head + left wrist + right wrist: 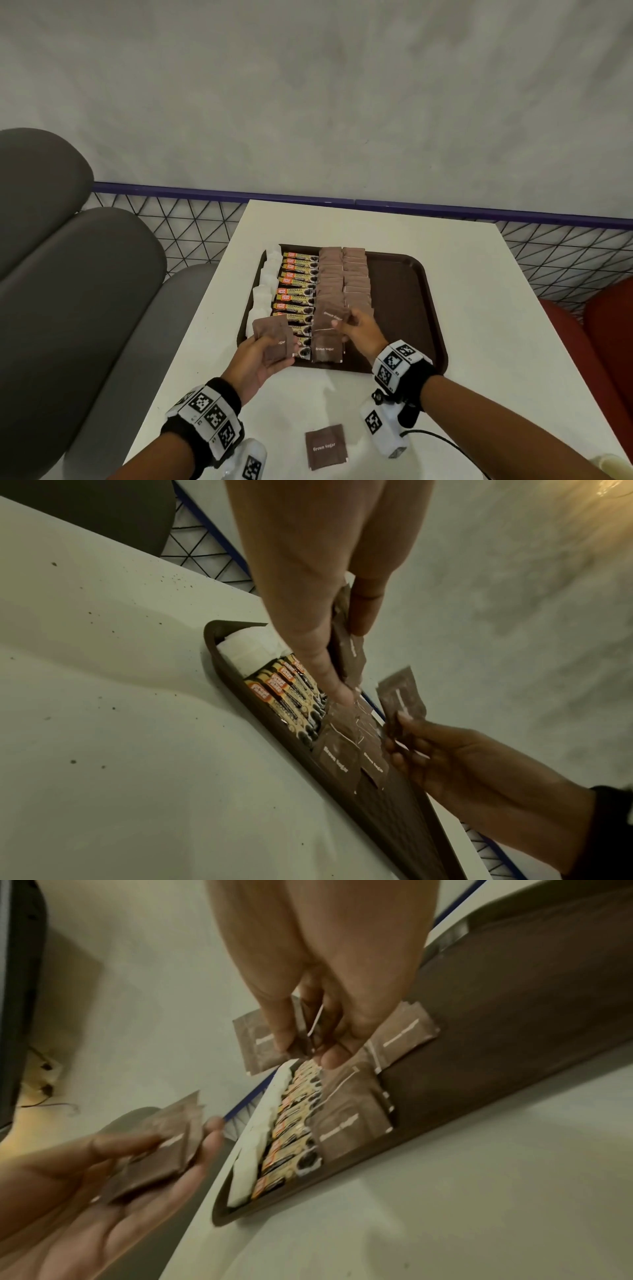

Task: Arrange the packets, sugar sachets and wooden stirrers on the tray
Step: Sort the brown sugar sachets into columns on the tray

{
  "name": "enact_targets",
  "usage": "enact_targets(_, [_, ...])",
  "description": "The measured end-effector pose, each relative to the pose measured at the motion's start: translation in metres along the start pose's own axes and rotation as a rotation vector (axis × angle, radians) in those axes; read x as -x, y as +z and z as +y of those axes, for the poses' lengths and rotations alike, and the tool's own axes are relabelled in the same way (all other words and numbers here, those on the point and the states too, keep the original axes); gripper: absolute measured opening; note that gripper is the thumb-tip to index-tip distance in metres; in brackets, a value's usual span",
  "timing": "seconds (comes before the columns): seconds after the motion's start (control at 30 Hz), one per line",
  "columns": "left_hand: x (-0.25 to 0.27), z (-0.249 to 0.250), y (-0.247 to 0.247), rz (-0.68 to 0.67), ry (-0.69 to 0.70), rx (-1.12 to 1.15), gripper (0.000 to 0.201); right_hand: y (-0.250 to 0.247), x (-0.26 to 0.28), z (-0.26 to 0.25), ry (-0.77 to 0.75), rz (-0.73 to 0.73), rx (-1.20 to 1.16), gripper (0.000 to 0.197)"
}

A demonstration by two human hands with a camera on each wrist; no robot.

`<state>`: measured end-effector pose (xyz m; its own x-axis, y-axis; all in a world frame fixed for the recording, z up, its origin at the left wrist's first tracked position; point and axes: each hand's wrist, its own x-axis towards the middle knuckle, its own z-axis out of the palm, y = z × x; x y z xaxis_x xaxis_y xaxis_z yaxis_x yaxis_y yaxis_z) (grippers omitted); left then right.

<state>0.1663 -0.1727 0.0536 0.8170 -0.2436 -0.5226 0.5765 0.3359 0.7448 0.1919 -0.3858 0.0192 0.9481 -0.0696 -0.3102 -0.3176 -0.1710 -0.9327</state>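
Brown is the colour of the tray (404, 308) that sits on our white surface (479, 274). On the tray we see four rows, side by side. At the far left edge lie white sachets (265, 291). Next to them lie coffee packets (296, 294) with orange labels. Then come two rows of brown sugar sachets (330, 284), each one lying partly on the next.

Our left hand (260, 363) is just above the near left corner of the tray. Its fingers and thumb are curled round a small stack of brown sachets (274, 337).

Our right hand (359, 330) is over the near end of the brown rows. Its thumb and fingertips pinch one brown sachet (330, 317), which is held tilted above the row.

One more brown sachet with "Brown Sugar" on it (325, 447) lies flat on the surface, near us, well apart from the tray.

Grey seat cushions (68, 257) are at our left. A red seat (609, 342) is at our right.
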Motion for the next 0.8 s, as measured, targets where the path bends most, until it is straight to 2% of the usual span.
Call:
enact_targets(0.1, [-0.001, 0.001, -0.003, 0.039, 0.021, -0.018, 0.025, -0.026, -0.009, 0.007, 0.030, 0.169, 0.104, 0.009])
enact_targets(0.2, [-0.004, 0.000, -0.006, 0.058, 0.050, -0.030, 0.026, -0.047, -0.015, 0.016, 0.084, 0.240, 0.268, 0.016])
enact_targets(0.37, [-0.007, -0.001, -0.010, 0.064, 0.087, -0.033, 0.031, -0.059, -0.016, 0.023, 0.177, 0.207, 0.409, 0.029])
enact_targets(0.53, [-0.011, -0.002, -0.011, 0.076, 0.086, -0.057, 0.023, -0.054, -0.017, 0.021, 0.234, 0.177, 0.467, 0.027])
enact_targets(0.7, [-0.013, -0.003, -0.012, 0.094, 0.061, -0.065, 0.023, -0.047, -0.021, 0.021, 0.227, 0.227, 0.539, 0.018])
enact_targets(0.8, [-0.014, -0.001, -0.012, 0.088, 0.052, -0.028, 0.024, -0.046, -0.025, 0.024, 0.221, 0.220, 0.567, 0.033])
